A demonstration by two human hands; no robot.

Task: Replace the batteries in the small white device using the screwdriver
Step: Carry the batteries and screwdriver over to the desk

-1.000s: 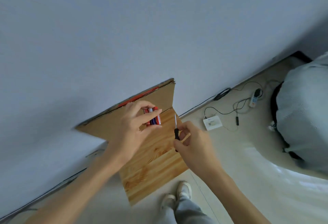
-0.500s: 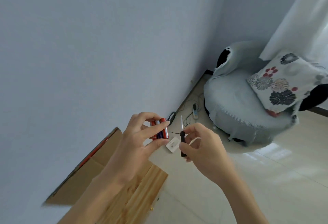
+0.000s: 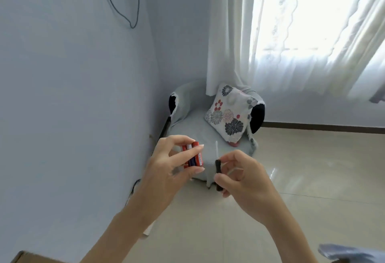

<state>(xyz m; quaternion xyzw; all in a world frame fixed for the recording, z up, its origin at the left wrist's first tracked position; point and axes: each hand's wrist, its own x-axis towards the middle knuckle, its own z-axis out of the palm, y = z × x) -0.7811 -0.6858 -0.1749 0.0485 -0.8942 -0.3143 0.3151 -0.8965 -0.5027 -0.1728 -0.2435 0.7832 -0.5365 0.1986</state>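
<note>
Head: left grip [image 3: 164, 172], perhaps three batteries [image 3: 193, 155]

We see batteries [image 3: 192, 155] banded in red, white and dark blue. At three o'clock from them the screwdriver [image 3: 218, 168] has a black handle and a pale silvery shaft. At one o'clock sits a white cushion [image 3: 228, 115] printed with grey, black, red and pink flowers, on a pale grey chair [image 3: 187, 106] with black patches. The wall [image 3: 73, 96] is pale blue, the curtain [image 3: 229, 33] white, the floor [image 3: 312, 179] beige.

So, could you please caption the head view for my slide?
The left hand grips batteries, the right hand a screwdriver, before a grey chair with floral cushion.
</note>
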